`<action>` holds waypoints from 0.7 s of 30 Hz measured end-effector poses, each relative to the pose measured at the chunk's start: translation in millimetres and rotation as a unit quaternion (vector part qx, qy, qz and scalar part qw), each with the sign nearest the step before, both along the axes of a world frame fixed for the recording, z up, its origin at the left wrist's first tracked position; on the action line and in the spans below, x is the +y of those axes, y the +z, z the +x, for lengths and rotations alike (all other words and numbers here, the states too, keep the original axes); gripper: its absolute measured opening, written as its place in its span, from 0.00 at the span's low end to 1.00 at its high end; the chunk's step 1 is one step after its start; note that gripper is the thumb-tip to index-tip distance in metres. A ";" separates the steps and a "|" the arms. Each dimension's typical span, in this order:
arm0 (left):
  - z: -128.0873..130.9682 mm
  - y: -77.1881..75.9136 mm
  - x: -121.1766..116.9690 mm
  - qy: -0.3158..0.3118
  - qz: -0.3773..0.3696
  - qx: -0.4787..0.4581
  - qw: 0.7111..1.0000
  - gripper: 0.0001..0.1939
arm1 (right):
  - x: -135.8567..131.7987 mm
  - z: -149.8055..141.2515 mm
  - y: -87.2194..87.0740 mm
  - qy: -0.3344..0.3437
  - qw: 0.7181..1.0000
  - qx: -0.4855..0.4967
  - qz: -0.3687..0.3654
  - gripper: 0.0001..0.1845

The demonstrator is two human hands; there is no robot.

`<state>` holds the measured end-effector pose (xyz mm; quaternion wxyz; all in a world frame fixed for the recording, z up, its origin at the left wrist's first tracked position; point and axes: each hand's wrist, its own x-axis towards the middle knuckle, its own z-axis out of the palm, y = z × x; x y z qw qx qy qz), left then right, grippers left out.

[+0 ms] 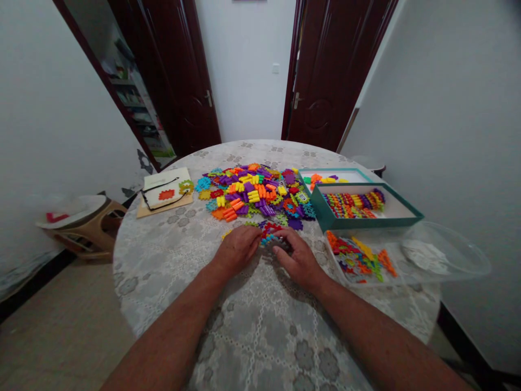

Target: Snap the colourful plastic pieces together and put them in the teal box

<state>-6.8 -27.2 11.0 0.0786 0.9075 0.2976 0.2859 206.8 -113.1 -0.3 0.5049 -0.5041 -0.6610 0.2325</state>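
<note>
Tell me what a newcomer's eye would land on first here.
First, the bright pile of purple, orange and yellow pieces on the pale cloth. Next, on its near side, the left hand and right hand, with small blue pieces between them. Then the green box to the pile's right, holding colourful pieces.

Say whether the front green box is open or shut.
Open: the green box has no lid over it, and coloured pieces show inside.
</note>
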 end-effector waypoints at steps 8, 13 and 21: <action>0.1 12.5 -4.1 0.096 -0.156 -0.083 0.980 0.09 | -4.9 -2.0 0.0 -0.032 0.999 0.019 -0.022 0.32; 4.2 20.2 -9.8 0.048 -0.263 -0.126 0.955 0.08 | -4.3 -5.6 5.0 -0.014 0.999 -0.048 0.011 0.24; -0.2 26.2 -9.8 -0.047 -0.337 -0.138 0.930 0.06 | -1.7 -0.5 -2.0 -0.038 0.998 -0.013 -0.040 0.26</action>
